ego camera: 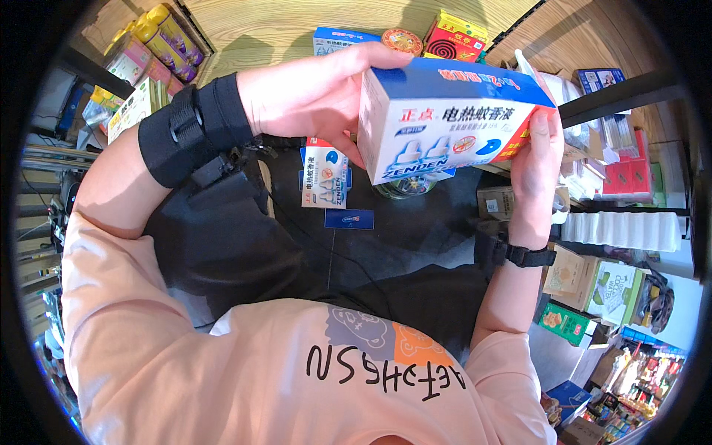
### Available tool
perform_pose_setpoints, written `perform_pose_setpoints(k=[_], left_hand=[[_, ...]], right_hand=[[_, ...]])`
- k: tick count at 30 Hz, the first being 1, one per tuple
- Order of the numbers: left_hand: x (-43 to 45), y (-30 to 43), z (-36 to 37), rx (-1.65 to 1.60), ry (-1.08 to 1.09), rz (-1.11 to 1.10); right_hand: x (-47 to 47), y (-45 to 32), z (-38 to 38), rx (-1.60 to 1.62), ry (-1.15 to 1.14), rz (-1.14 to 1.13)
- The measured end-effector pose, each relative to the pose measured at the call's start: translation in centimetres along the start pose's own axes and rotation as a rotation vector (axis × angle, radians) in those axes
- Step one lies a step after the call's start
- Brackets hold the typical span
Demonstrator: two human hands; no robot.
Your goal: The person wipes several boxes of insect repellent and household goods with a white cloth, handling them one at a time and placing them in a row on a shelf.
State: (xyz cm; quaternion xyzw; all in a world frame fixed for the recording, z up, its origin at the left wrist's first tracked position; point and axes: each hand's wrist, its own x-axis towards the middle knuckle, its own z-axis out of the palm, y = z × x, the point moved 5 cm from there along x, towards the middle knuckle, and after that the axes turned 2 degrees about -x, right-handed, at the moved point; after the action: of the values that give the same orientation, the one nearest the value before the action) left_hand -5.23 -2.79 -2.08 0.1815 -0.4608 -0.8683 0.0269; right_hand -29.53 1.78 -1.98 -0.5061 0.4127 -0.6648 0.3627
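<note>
A blue and white carton of electric mosquito repellent liquid [450,128] is held up between both hands. My left hand [328,94] grips its left end, thumb along the top edge and fingers at the lower left corner. At its right end, my right hand [542,133] has the thumb on the front face and fingers behind. Below the carton, a similar white and blue box [324,178] lies on the dark surface, beside a small blue box [349,219]. A glass jar [403,188] is partly hidden under the carton.
On the wooden shelf ahead are another blue box [339,38], a round red tin [401,41] and a red and yellow mosquito coil box [456,36]. Yellow-capped spray cans [167,39] stand at upper left. Cartons, a white ribbed roll [623,231] and a green box [563,324] crowd the right side.
</note>
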Motion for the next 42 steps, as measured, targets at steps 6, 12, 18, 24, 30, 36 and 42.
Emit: perform_pose_setpoints(k=[6,12,18,24,30,36,42], left_hand=[[0.1,-0.5,1.2,-0.096,0.04,-0.045],[0.2,-0.5,2.4,-0.055,-0.03,-0.032],[0.5,-1.4,1.7,-0.12,-0.001,-0.061],[0.6,-1.1,2.0,-0.183,-0.012,-0.069],[0.5,-0.7,1.7,-0.24,0.029,-0.034],[0.7,-0.9,1.1,-0.286,0.043,-0.01],[1.1,-1.7,-1.3,-0.505,-0.167,0.056]], right_hand=[[-0.5,-0.4,0.8,-0.301,0.226,-0.15],[-2.3,-2.4,4.8,-1.021,0.13,-0.749],[-4.2,-2.8,9.2,-0.954,-0.129,-0.697],[-3.7,-4.2,8.4,-1.034,-0.101,-0.739],[-1.4,-3.2,3.6,-0.938,0.088,-0.54],[-2.5,-2.8,5.3,-1.042,0.038,-0.688],[-5.3,-3.0,9.1,-0.937,-0.317,-0.674]])
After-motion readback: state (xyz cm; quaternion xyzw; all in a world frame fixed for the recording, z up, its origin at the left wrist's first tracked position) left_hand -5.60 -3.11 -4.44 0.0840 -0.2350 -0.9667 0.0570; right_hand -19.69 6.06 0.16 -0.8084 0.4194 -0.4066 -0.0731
